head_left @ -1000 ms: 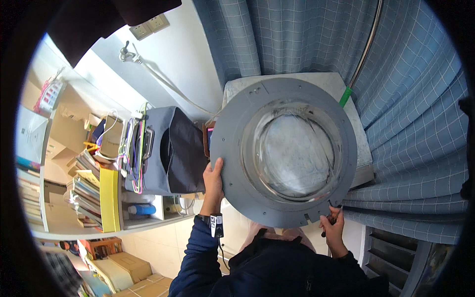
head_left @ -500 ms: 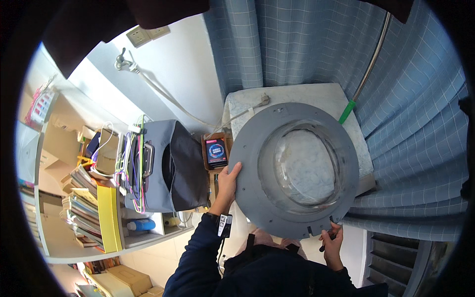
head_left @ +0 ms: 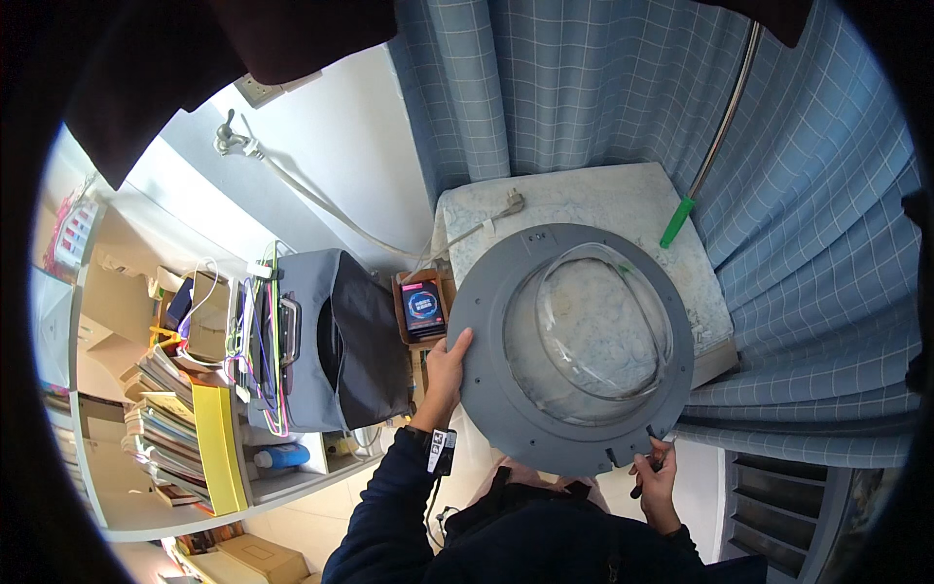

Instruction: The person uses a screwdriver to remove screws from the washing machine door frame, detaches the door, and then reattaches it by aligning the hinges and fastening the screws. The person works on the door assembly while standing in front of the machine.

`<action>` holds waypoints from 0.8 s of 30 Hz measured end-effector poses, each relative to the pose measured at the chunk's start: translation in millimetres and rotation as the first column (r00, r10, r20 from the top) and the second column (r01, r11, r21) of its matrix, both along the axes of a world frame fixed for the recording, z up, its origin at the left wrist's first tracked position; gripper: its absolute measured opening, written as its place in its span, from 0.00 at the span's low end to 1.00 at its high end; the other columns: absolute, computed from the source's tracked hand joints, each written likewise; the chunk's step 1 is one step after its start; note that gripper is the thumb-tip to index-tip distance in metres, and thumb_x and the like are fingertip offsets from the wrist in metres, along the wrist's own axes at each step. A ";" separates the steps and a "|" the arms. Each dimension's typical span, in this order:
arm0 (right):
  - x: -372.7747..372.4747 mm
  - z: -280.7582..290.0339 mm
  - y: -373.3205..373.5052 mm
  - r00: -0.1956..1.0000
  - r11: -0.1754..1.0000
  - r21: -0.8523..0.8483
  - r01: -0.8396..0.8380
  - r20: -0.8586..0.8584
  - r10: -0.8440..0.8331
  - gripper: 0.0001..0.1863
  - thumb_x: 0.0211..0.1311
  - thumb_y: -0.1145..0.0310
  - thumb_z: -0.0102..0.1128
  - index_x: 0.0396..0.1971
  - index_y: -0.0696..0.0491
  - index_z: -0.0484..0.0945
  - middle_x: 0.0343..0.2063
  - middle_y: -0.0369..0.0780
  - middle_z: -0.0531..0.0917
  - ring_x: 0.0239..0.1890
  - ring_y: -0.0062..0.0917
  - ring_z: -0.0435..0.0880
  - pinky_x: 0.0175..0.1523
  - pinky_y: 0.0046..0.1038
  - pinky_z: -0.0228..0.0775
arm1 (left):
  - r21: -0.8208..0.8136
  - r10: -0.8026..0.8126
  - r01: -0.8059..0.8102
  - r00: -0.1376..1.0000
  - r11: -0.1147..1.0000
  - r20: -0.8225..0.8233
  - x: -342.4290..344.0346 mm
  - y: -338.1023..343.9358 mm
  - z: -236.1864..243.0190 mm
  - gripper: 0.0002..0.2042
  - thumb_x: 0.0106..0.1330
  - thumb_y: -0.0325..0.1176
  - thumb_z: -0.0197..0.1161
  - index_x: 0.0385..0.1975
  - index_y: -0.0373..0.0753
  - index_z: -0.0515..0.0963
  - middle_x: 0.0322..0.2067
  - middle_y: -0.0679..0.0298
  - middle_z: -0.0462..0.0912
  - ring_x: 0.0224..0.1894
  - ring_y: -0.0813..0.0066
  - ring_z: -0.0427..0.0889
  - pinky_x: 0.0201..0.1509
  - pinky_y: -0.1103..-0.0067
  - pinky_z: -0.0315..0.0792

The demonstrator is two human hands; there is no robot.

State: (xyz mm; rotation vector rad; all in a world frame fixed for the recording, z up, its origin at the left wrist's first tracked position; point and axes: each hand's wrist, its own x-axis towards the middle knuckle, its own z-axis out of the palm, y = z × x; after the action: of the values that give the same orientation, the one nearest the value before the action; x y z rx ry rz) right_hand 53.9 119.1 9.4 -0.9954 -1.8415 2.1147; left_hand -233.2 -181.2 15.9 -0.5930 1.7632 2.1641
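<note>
Holds a broad grey ring (head_left: 486,399), fitted with a clear bowl (head_left: 603,321), over the near part of a marbled surface (head_left: 559,195) and out past the near edge, presumably to bring the lower rim within easy reach. Impossible to tell whether resting partly on the surface or held clear of it. Clamps the ring at the left rim with the left grip (head_left: 446,378), with the thumb on top and the fingers out of sight beneath, likely for steadying against any push from the opposite side. Has the right grip (head_left: 658,477) closed around a dark tool (head_left: 636,491), at the lower right rim, probably held low for working at the edge from outside; too small to tell whether touching at the tip. Shows, uncovered by the ring, a pale plug (head_left: 514,202) near the surface's far edge and a green-ended pole (head_left: 678,222) slanting in over the right edge.
</note>
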 end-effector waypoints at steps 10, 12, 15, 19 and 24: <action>-4.6 11.0 2.5 0.980 0.995 0.037 -0.094 0.177 0.086 0.23 0.60 0.78 0.61 0.54 0.59 0.66 0.34 0.37 0.78 0.27 0.16 0.75 0.31 0.20 0.72 | -0.351 -0.082 0.052 0.994 0.935 -0.071 -15.7 -16.5 -38.2 0.27 0.65 0.52 0.62 0.43 0.28 0.80 0.36 0.57 0.84 0.35 0.71 0.81 0.43 0.77 0.74; -7.7 12.3 -1.9 0.984 0.989 0.101 -0.111 0.151 0.095 0.22 0.61 0.76 0.61 0.54 0.59 0.66 0.34 0.38 0.77 0.27 0.16 0.75 0.31 0.20 0.71 | -0.530 -0.213 0.128 0.972 0.838 -0.102 -20.6 -23.0 -43.2 0.28 0.66 0.54 0.59 0.43 0.27 0.80 0.36 0.57 0.84 0.37 0.71 0.80 0.44 0.78 0.73; -9.1 16.9 -4.4 0.994 0.995 0.055 -0.080 0.084 0.075 0.21 0.64 0.75 0.60 0.54 0.59 0.66 0.31 0.37 0.76 0.26 0.16 0.75 0.31 0.20 0.70 | -0.281 -0.115 0.111 0.993 0.953 0.002 -19.9 -17.4 -42.2 0.32 0.68 0.57 0.55 0.48 0.26 0.77 0.40 0.56 0.83 0.41 0.70 0.80 0.47 0.77 0.73; -16.2 21.1 -5.0 0.993 0.993 0.067 -0.096 0.077 0.091 0.21 0.63 0.74 0.60 0.54 0.60 0.66 0.32 0.37 0.74 0.26 0.17 0.76 0.32 0.19 0.70 | -0.190 -0.017 0.024 0.999 0.981 0.034 -17.0 -8.5 -30.4 0.32 0.71 0.56 0.52 0.55 0.25 0.71 0.47 0.55 0.80 0.45 0.67 0.81 0.51 0.75 0.73; -16.1 19.1 -6.5 0.998 0.999 0.020 -0.041 0.042 0.041 0.21 0.62 0.75 0.60 0.54 0.60 0.66 0.31 0.35 0.72 0.26 0.16 0.76 0.31 0.18 0.69 | -0.193 -0.113 0.114 0.993 0.975 0.015 -21.0 -14.9 -36.3 0.33 0.72 0.55 0.48 0.56 0.25 0.70 0.50 0.54 0.79 0.47 0.66 0.80 0.53 0.74 0.73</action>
State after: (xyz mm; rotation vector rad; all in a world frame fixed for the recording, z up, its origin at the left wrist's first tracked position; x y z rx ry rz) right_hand 37.8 112.6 28.5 -1.0130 -1.9156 2.1087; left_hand -254.2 -196.1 -20.4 -0.5264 1.9699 1.9289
